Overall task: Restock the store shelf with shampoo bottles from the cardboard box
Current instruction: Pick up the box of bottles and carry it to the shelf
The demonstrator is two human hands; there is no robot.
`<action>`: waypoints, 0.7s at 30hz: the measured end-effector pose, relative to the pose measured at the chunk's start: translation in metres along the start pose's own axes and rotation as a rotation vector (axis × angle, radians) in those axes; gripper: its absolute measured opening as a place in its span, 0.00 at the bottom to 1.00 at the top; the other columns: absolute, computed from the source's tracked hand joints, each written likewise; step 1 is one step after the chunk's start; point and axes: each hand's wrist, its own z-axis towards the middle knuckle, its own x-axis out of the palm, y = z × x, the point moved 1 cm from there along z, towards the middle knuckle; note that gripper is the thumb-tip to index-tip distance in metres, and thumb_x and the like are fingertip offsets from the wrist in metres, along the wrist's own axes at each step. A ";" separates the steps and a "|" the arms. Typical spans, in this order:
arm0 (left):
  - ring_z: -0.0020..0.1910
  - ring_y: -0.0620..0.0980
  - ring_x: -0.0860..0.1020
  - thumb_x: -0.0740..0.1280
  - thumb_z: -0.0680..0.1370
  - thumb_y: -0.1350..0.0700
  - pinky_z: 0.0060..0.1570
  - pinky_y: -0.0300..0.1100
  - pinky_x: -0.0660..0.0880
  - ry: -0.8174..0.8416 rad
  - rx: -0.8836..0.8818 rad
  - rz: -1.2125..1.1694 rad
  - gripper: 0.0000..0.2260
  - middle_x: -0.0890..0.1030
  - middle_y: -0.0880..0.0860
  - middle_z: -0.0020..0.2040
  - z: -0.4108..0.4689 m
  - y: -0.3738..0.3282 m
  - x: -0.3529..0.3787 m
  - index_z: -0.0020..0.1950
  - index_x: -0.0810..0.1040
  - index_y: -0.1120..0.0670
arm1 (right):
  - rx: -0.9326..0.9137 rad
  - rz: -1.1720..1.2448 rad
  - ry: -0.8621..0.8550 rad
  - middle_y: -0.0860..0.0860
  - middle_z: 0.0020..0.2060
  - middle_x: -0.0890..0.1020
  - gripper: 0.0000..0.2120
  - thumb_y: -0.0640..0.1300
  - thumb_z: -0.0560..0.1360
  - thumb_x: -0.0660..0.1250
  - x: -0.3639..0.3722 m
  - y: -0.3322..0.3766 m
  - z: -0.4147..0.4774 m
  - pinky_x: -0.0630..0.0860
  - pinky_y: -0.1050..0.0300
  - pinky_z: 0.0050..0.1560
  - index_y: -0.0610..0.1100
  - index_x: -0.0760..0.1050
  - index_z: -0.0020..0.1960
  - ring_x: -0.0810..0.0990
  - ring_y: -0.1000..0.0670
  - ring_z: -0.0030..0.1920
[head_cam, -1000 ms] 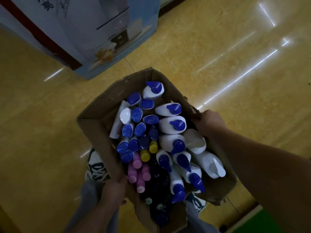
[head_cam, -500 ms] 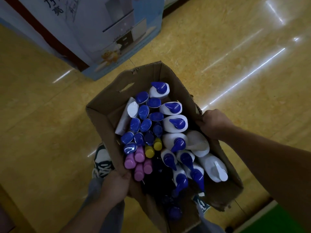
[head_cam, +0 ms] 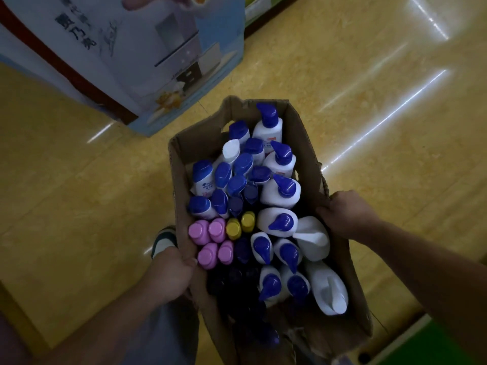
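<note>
Looking down into cardboard box (head_cam: 311,143) held over yellow floor (head_cam: 79,206). Left hand (head_cam: 168,277) clamped on left wall, right hand (head_cam: 345,214) clamped on right rim, well apart. Packed inside: shampoo bottles (head_cam: 279,193), mostly white with blue caps; pink caps (head_cam: 210,241) by left wall.

The person wears grey trousers (head_cam: 163,330) and a white, dark-trimmed sneaker (head_cam: 162,241).
</note>
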 end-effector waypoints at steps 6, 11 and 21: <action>0.28 0.45 0.76 0.64 0.80 0.60 0.23 0.32 0.69 0.048 0.030 0.174 0.08 0.77 0.53 0.34 -0.023 -0.042 -0.014 0.52 0.77 0.65 | 0.054 0.071 -0.059 0.45 0.25 0.73 0.19 0.47 0.78 0.64 -0.006 -0.024 -0.024 0.65 0.57 0.27 0.39 0.71 0.30 0.76 0.43 0.29; 0.36 0.54 0.77 0.63 0.80 0.55 0.40 0.46 0.77 0.014 0.110 0.345 0.10 0.77 0.55 0.37 -0.042 -0.079 -0.033 0.47 0.77 0.61 | 0.101 0.150 -0.097 0.47 0.24 0.72 0.21 0.46 0.78 0.65 -0.027 -0.044 -0.055 0.62 0.59 0.25 0.42 0.66 0.27 0.75 0.44 0.29; 0.35 0.56 0.84 0.65 0.79 0.57 0.42 0.52 0.82 0.094 0.243 0.376 0.12 0.85 0.58 0.35 -0.160 -0.197 -0.080 0.42 0.80 0.64 | 0.156 0.217 -0.201 0.37 0.46 0.81 0.16 0.49 0.79 0.62 -0.117 -0.082 -0.169 0.68 0.57 0.43 0.38 0.82 0.48 0.80 0.36 0.50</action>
